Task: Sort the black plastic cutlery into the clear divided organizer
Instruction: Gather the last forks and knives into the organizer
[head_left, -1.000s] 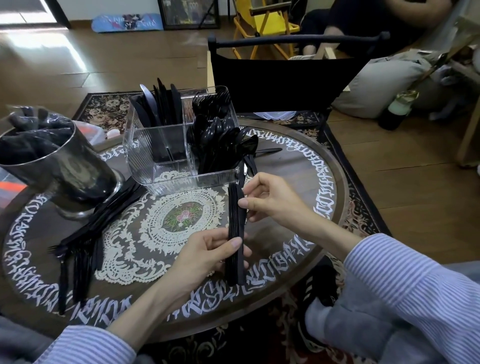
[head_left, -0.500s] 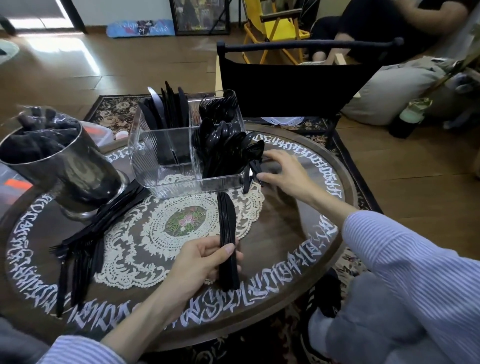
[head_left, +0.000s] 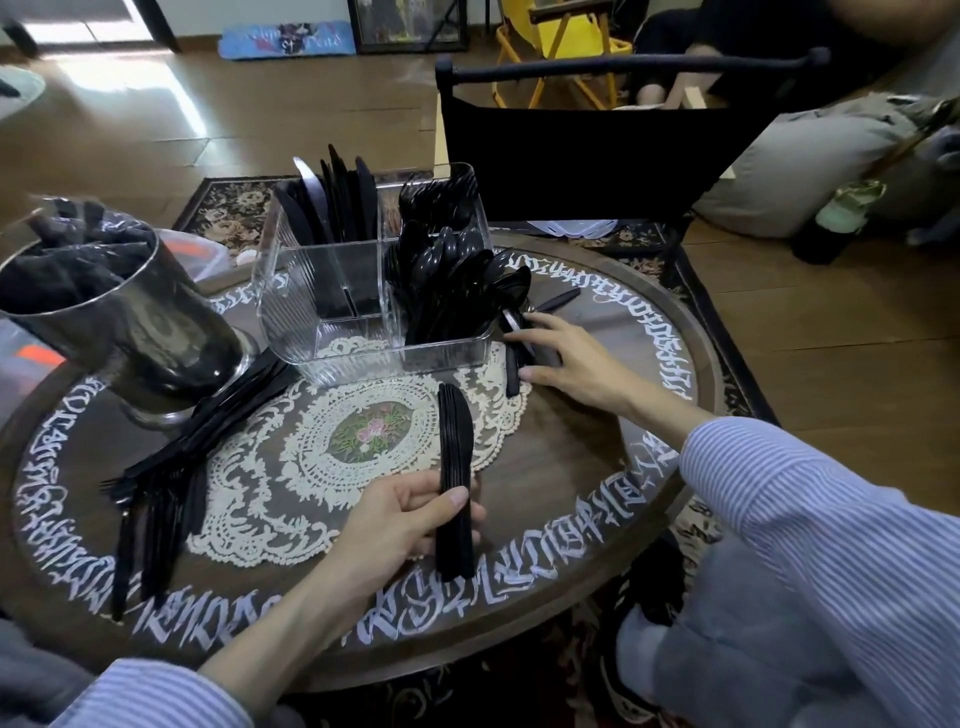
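Note:
My left hand (head_left: 400, 519) grips a stack of black plastic knives (head_left: 454, 447), blades pointing away from me, over the table's near middle. My right hand (head_left: 571, 358) reaches to loose black cutlery (head_left: 514, 364) lying on the table just right of the clear divided organizer (head_left: 332, 322); its fingers touch the pieces. The organizer holds knives (head_left: 332, 197) in its back left part and spoons (head_left: 457, 270) on the right. A pile of black forks and knives (head_left: 166, 467) lies on the table's left.
A metal cup (head_left: 130, 332) full of black cutlery stands at the left. The round table (head_left: 649, 467) has a lace doily (head_left: 311, 467) at its middle. A black chair (head_left: 597, 145) stands behind the table; a person sits farther back.
My right hand has left the knife stack and moved up and right to the loose cutlery beside the organizer. My left hand keeps hold of the stack.

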